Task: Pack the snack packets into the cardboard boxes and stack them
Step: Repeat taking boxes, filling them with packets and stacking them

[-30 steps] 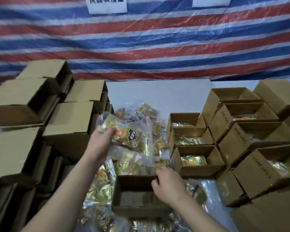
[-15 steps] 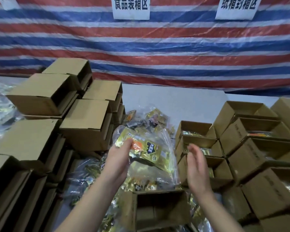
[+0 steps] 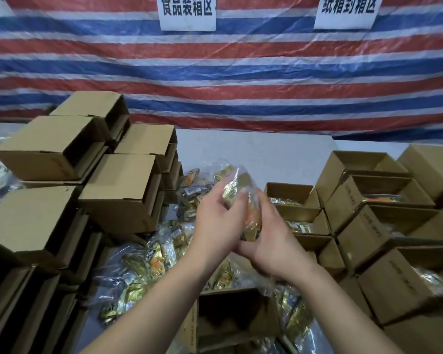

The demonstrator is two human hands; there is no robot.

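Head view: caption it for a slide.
Both hands, left hand and right hand, hold a snack packet above an open cardboard box.

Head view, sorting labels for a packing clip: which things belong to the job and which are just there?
In the job:
- snack bag, held between left hand and right hand
- open box below the hands
- loose packets
- filled boxes
- empty boxes

Just there:
- striped tarp
- paper signs

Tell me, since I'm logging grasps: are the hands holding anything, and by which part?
Yes: a snack packet in clear wrap, pressed between both palms. The left hand holds its left face, the right hand its right face and lower end.
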